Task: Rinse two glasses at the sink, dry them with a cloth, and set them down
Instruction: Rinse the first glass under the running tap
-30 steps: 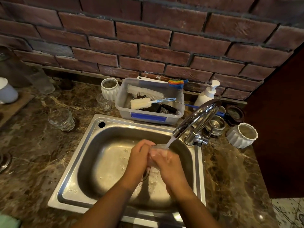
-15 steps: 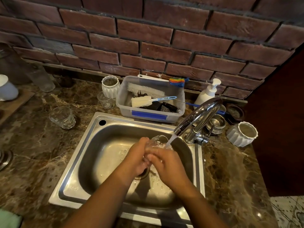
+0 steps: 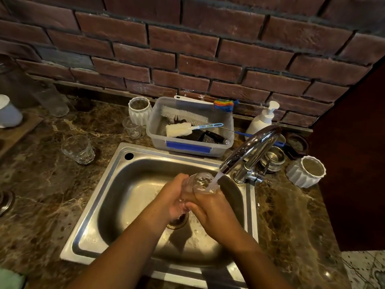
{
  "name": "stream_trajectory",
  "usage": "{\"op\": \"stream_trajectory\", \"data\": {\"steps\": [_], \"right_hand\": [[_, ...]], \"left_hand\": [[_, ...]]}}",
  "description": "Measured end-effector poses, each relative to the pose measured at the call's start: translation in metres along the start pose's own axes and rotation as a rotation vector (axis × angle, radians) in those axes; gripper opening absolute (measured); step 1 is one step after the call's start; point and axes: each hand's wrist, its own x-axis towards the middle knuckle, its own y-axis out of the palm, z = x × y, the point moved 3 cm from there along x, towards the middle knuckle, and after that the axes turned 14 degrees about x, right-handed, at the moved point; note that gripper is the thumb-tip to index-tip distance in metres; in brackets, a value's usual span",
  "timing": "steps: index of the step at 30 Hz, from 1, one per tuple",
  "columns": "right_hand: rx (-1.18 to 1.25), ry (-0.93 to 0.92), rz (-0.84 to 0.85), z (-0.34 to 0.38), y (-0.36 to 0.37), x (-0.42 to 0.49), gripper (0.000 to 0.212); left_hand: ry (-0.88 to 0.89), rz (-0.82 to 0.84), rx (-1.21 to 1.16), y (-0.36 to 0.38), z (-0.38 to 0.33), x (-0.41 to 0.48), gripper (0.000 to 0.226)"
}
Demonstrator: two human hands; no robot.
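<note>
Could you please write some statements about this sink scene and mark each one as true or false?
1. The left hand and the right hand hold a glass under water from the faucet. True.
2. A second glass stands on the counter, left of the sink. True.
3. The soap dispenser stands left of the plastic tub. False: it stands to its right.
4. The plastic tub is empty. False: it holds brushes.

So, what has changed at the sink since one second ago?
The left hand and right hand tipped the glass up, so its mouth shows under the faucet and water seems to run into it. Both hands still grip it over the sink. The other glass stayed on the counter.
</note>
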Motion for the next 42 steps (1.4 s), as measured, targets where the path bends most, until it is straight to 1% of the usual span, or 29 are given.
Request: {"op": "stream_trajectory", "data": {"steps": [1, 2, 4, 5, 6, 7, 8, 10, 11, 12, 13, 14, 16, 17, 18, 19, 20, 23, 25, 26, 28, 31, 32, 33, 34, 36, 38, 40, 42], "right_hand": [[0.087, 0.024, -0.027, 0.0, 0.002, -0.001, 0.022], [0.283, 0.107, -0.119, -0.001, 0.003, 0.0, 0.022], [0.869, 0.431, -0.358, -0.004, 0.011, 0.003, 0.025], [1.104, 0.594, -0.418, -0.008, 0.018, 0.005, 0.025], [1.193, 0.646, -0.431, -0.009, 0.02, 0.006, 0.025], [1.098, 0.573, -0.407, -0.009, 0.016, 0.006, 0.026], [0.895, 0.42, -0.362, -0.01, 0.01, 0.005, 0.027], [0.406, 0.121, -0.202, -0.007, 0.005, 0.0, 0.026], [0.265, 0.05, -0.136, -0.008, 0.004, -0.001, 0.024], [0.218, 0.017, -0.127, -0.01, 0.003, -0.002, 0.023], [0.257, 0.031, -0.158, -0.012, 0.006, -0.003, 0.022], [0.414, 0.114, -0.242, -0.014, 0.009, -0.004, 0.023], [0.968, 0.454, -0.416, -0.018, 0.014, -0.001, 0.024], [1.209, 0.605, -0.451, -0.021, 0.019, 0.001, 0.026], [1.321, 0.669, -0.465, -0.023, 0.021, 0.003, 0.027], [1.274, 0.63, -0.453, -0.023, 0.019, 0.003, 0.027], [1.128, 0.512, -0.433, -0.022, 0.014, 0.002, 0.025], [0.494, 0.06, -0.266, -0.015, 0.001, -0.001, 0.025], [0.274, -0.025, -0.183, -0.014, 0.001, -0.001, 0.022], [0.281, -0.012, -0.205, -0.015, 0.001, 0.0, 0.021], [0.494, 0.121, -0.314, -0.009, 0.001, 0.001, 0.019], [1.234, 0.556, -0.433, -0.008, 0.013, 0.004, 0.017], [1.374, 0.641, -0.445, -0.005, 0.013, 0.005, 0.018], [1.371, 0.642, -0.439, -0.004, 0.012, 0.006, 0.017], [1.265, 0.577, -0.419, -0.003, 0.008, 0.006, 0.017], [0.918, 0.396, -0.342, -0.001, -0.005, 0.006, 0.017], [0.755, 0.272, -0.241, -0.003, -0.015, 0.007, 0.016], [0.755, 0.254, -0.209, -0.01, -0.025, 0.007, 0.017], [0.758, 0.283, -0.3, -0.014, -0.032, 0.012, 0.023]], "left_hand": [[0.089, -0.041, 0.0, 0.002, 0.001, 0.0, 0.026], [0.244, -0.123, 0.057, 0.004, 0.001, 0.0, 0.026], [0.597, -0.313, 0.322, 0.005, 0.001, -0.005, 0.023], [0.706, -0.369, 0.443, 0.005, 0.003, -0.005, 0.023], [0.72, -0.378, 0.497, 0.003, 0.004, -0.002, 0.023], [0.652, -0.334, 0.49, 0.001, 0.002, 0.001, 0.023], [0.511, -0.251, 0.424, -0.002, 0.001, 0.004, 0.022], [0.129, -0.073, 0.222, -0.002, 0.002, 0.003, 0.021], [0.01, -0.036, 0.167, 0.0, 0.002, 0.002, 0.022], [-0.015, -0.04, 0.149, 0.002, 0.002, 0.003, 0.023], [0.059, -0.077, 0.176, 0.004, 0.001, 0.003, 0.024], [0.224, -0.146, 0.255, 0.005, 0.0, 0.003, 0.024], [0.631, -0.299, 0.554, 0.009, -0.005, -0.005, 0.022], [0.782, -0.35, 0.674, 0.01, -0.005, -0.009, 0.021], [0.831, -0.359, 0.719, 0.011, -0.006, -0.008, 0.02], [0.78, -0.343, 0.685, 0.011, -0.007, -0.006, 0.02], [0.639, -0.302, 0.616, 0.01, -0.008, -0.002, 0.021], [0.039, -0.063, 0.224, 0.01, -0.003, -0.003, 0.021], [-0.037, -0.02, 0.043, 0.011, 0.0, -0.002, 0.021], [0.026, -0.056, 0.012, 0.011, 0.001, 0.0, 0.022], [0.311, -0.196, 0.106, 0.011, 0.001, 0.001, 0.024], [0.762, -0.366, 0.483, 0.006, -0.001, -0.006, 0.023], [0.813, -0.373, 0.549, 0.004, -0.001, -0.007, 0.02], [0.809, -0.363, 0.573, 0.002, -0.001, -0.006, 0.019], [0.747, -0.337, 0.564, 0.0, -0.002, -0.005, 0.02], [0.444, -0.21, 0.439, -0.001, -0.003, -0.005, 0.024], [0.128, 0.06, 0.247, -0.003, 0.001, -0.007, 0.035], [0.011, 0.373, 0.11, -0.001, 0.003, -0.015, 0.047], [0.023, 0.564, 0.056, 0.007, 0.005, -0.02, 0.057]]}}
